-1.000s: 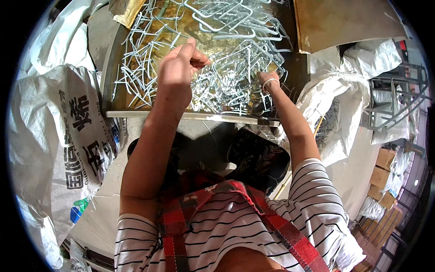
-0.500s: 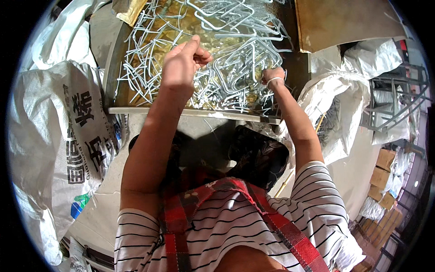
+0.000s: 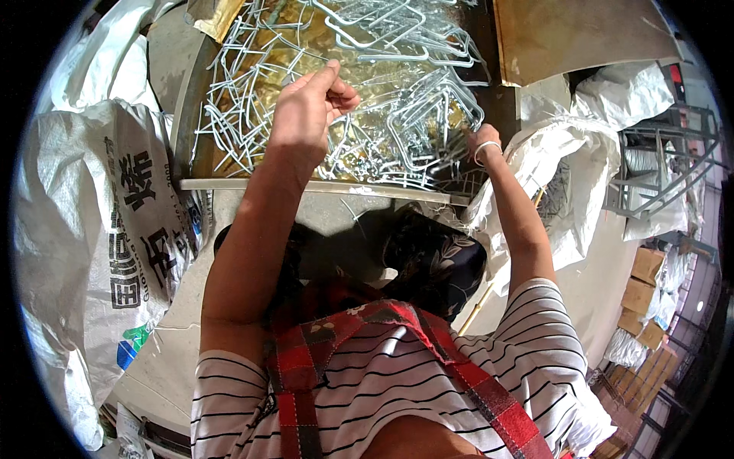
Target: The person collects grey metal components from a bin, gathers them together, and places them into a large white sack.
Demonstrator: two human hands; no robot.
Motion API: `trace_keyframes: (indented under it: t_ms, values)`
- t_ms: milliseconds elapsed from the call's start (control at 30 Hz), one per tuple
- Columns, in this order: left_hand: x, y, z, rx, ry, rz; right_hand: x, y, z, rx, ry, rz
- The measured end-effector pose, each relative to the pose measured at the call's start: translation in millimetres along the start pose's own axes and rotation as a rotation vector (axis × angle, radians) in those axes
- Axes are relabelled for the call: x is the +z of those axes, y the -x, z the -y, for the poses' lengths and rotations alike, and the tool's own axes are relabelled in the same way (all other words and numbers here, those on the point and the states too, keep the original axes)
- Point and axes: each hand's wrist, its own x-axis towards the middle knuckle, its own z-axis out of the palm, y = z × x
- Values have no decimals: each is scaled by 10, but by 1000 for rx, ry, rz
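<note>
A shallow metal tray (image 3: 252, 184) holds bent silver metal rods (image 3: 397, 138), lying loose in a tangle. Above the middle of the tray is my left hand (image 3: 310, 103), its thumb and fingers pinched together. Whether anything thin sits in that pinch cannot be made out. My right hand (image 3: 483, 143), with a pale band at the wrist, is closed at the tray's right side, on the ends of several bent rods. Its fingertips are partly hidden. Straighter thin rods (image 3: 229, 126) are strewn along the left part of the tray.
A large white woven sack (image 3: 69, 214) stands on the left. On the right, an open white sack (image 3: 569, 195) has dark thin pieces inside. A brown sheet (image 3: 581, 38) rises at the tray's far right. Cardboard boxes (image 3: 638, 294) are stacked farther right.
My right hand has moved right and slightly nearer to me, toward the tray's edge, and bent rods have shifted right with it. My left hand has hardly moved.
</note>
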Motion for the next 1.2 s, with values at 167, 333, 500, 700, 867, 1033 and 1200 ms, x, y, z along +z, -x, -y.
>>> trace_keyframes:
  t_ms: [167,333,500,700,867,1033,1200]
  values:
    - [-66,65,-6,70,-62,32,4,-136,350,-615,154,-204]
    - [-139,2,1,72,-127,54,322,-320,736,-989,678,-111]
    - [-51,-15,-60,27,-71,-52,623,-542,808,-1027,931,44]
    - [-156,-61,-37,9,-150,-36,544,-728,801,-1124,965,14]
    - [-65,-90,-31,-21,-102,-33,550,-862,546,-972,664,67]
    - [-83,-86,12,-9,-61,-18,511,-747,588,-942,515,75]
    - [-82,-96,35,-4,-22,-4,533,-717,644,-949,751,84]
